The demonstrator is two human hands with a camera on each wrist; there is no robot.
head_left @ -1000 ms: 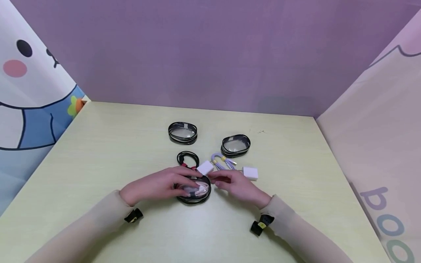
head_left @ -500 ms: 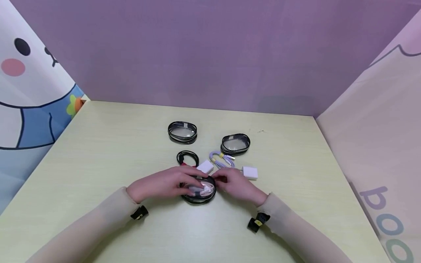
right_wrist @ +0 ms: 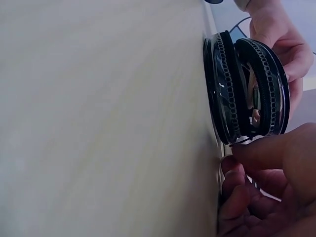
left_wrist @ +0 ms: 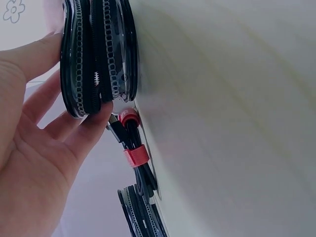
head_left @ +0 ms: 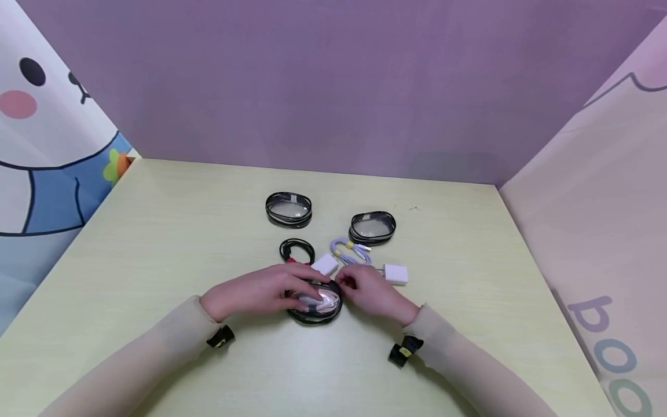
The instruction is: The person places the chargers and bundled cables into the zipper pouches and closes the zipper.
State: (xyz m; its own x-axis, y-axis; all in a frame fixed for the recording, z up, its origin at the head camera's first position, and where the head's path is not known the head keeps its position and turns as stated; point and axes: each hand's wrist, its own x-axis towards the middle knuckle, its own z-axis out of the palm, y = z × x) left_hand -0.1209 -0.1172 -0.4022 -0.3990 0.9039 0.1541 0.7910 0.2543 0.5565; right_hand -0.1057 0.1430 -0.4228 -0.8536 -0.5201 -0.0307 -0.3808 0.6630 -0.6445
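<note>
A clear oval zip pouch with black trim [head_left: 316,317] stands on the table with a pale cable [head_left: 328,301] inside. My left hand [head_left: 263,289] grips it from the left, fingers over the top and thumb on the side; in the left wrist view the pouch [left_wrist: 98,54] sits between thumb and fingers. At its right end my right hand [head_left: 372,289] pinches the zipper pull. The right wrist view has the thumb and index finger right at the pull [right_wrist: 241,142], below a gap in the zip where the contents show.
Two similar clear pouches lie farther back, one left [head_left: 289,223] and one right [head_left: 372,238]. Close behind the hands are a black cable with red ties [head_left: 297,240], a lilac cable [head_left: 344,258] and two white plug adapters [head_left: 325,264], the second adapter [head_left: 396,274] at right.
The pouch has shifted slightly right with my left hand. My right hand has come to the pouch's right end, its fingers closing there. The lilac cable has been nudged slightly back and left.
</note>
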